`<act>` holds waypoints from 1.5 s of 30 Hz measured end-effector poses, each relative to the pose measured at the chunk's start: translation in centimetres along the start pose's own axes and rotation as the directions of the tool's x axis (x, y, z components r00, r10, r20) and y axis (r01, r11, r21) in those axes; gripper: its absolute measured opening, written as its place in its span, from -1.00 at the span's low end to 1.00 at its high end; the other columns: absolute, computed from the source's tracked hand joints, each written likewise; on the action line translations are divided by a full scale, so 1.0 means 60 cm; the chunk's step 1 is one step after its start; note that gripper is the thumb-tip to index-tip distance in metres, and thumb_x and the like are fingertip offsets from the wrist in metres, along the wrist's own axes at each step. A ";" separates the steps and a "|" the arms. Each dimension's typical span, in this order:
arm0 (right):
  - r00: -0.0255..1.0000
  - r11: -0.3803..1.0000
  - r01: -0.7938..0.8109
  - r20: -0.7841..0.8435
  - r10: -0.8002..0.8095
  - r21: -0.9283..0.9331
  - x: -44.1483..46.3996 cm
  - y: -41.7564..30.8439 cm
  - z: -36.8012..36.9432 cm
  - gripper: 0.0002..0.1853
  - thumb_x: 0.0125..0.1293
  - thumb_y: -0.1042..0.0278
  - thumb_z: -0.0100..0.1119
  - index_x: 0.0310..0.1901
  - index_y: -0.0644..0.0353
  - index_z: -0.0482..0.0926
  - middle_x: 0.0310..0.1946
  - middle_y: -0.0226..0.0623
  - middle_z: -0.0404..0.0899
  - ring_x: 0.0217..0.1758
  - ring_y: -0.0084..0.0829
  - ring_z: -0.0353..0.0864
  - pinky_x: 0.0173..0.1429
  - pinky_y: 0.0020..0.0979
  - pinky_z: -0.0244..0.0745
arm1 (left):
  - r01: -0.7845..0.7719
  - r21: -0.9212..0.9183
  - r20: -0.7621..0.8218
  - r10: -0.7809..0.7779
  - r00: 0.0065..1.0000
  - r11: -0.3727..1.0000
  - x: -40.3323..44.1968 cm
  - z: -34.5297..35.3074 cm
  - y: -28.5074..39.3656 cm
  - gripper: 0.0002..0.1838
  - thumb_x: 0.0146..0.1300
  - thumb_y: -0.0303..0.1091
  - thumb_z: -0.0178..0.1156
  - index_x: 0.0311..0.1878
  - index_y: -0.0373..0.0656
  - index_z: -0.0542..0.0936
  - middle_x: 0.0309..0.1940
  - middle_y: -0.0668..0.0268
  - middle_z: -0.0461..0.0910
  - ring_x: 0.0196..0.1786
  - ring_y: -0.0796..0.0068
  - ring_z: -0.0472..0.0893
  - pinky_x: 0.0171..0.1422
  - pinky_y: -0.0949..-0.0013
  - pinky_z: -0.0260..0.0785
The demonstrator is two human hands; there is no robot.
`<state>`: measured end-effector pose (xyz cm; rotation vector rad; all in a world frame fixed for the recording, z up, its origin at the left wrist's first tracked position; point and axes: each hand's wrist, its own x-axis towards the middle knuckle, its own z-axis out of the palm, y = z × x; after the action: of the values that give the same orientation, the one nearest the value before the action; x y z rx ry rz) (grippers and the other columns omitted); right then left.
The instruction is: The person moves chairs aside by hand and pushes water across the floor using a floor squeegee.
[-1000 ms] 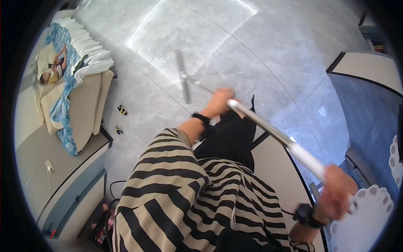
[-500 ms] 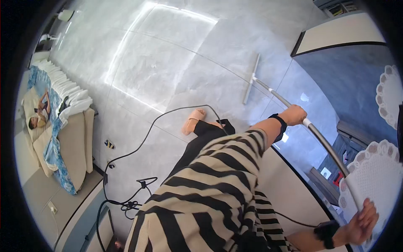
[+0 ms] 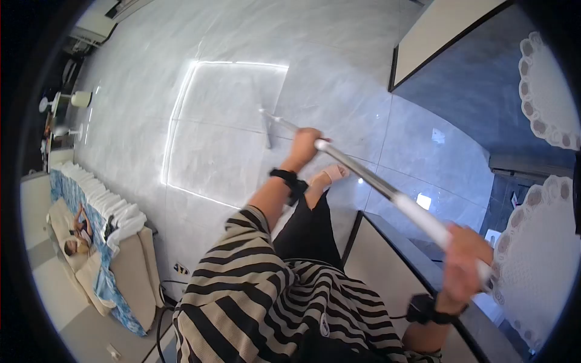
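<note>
A long-handled floor squeegee [image 3: 369,175] slants across the middle of the view, its pole part metal, part white. Its thin wide head [image 3: 266,130], blurred, lies on the grey tiles. My left hand [image 3: 305,146] is closed around the lower part of the pole, just below a white collar. My right hand [image 3: 465,260], smeared by motion, wraps the white grip near the top end. Both wrists wear black bands. One sandalled foot [image 3: 336,173] shows under the pole.
Glossy tiled floor [image 3: 224,97] stretches ahead. At left a person [image 3: 75,242] lies on a beige sofa [image 3: 136,275] with a blue and white cover. Lace-edged white covers [image 3: 535,254] hang at right, near a low cabinet panel [image 3: 384,248]. A black cable [image 3: 160,327] runs at lower left.
Both hands have swung the squeegee leftward, and its head has slid left over the tiles. My view has turned, and the cable has mostly left the picture.
</note>
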<state>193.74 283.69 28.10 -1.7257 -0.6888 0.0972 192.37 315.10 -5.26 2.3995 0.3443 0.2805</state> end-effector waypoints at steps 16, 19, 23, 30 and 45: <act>0.953 0.891 -0.299 -0.060 0.297 -0.341 0.181 -0.035 -0.224 -0.81 0.26 0.32 0.04 -0.27 0.27 0.56 -0.33 -0.11 0.55 -0.23 -0.33 0.56 -0.10 -0.25 0.48 | -0.258 -0.165 0.495 0.307 0.813 0.952 0.250 0.274 0.198 -0.72 0.13 -0.04 0.16 -0.49 -0.05 0.55 -0.45 0.25 0.53 -0.18 0.15 0.50 -0.11 -0.08 0.20; 0.932 0.904 -0.335 -0.235 0.277 -0.266 0.180 -0.094 -0.244 -0.71 0.17 0.39 0.00 -0.58 0.48 0.42 -0.56 0.07 0.46 -0.39 -0.12 0.50 0.04 0.05 0.42 | -0.339 -0.346 0.516 0.479 0.710 0.875 0.257 0.329 0.347 -0.81 0.07 -0.20 0.20 -0.48 -0.05 0.45 -0.40 0.29 0.49 -0.15 0.16 0.48 -0.14 -0.21 0.18; 0.916 0.847 -0.336 -0.353 0.191 -0.413 0.173 -0.128 -0.242 -0.67 0.20 0.33 0.02 -0.58 0.46 0.45 -0.63 -0.02 0.46 -0.51 -0.18 0.48 -0.13 -0.05 0.51 | -0.343 -0.483 0.565 0.586 0.581 0.806 0.279 0.372 0.443 -0.87 0.00 -0.31 0.21 -0.44 -0.04 0.44 -0.38 0.33 0.48 -0.12 0.19 0.48 -0.07 -0.25 0.19; 0.714 0.367 -0.605 -0.685 -0.144 -0.707 0.016 -0.115 -0.360 -0.67 0.35 0.20 -0.05 -0.19 0.35 0.52 -0.34 -0.11 0.55 -0.21 -0.25 0.54 -0.01 -0.18 0.48 | -0.404 -0.438 0.409 0.578 0.706 0.803 0.271 0.292 0.468 -0.76 0.03 -0.18 0.24 -0.55 -0.10 0.46 -0.51 0.25 0.48 -0.25 0.17 0.50 -0.17 -0.04 0.21; 0.862 0.925 0.051 -0.485 0.150 0.377 0.191 0.127 -0.604 -0.71 0.39 0.08 -0.21 -0.28 0.15 0.29 -0.64 -0.49 0.16 -0.55 -0.59 0.11 -0.23 -0.40 0.07 | -0.043 -0.370 0.392 0.198 0.898 0.928 0.317 0.522 0.551 -0.60 0.05 -0.07 0.27 -0.64 -0.13 0.40 -0.56 0.24 0.49 -0.32 0.12 0.43 -0.28 0.04 0.09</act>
<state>221.21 257.18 34.69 -1.3098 -0.2089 -0.1776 224.99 278.11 -4.49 2.0520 -0.0598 -0.1233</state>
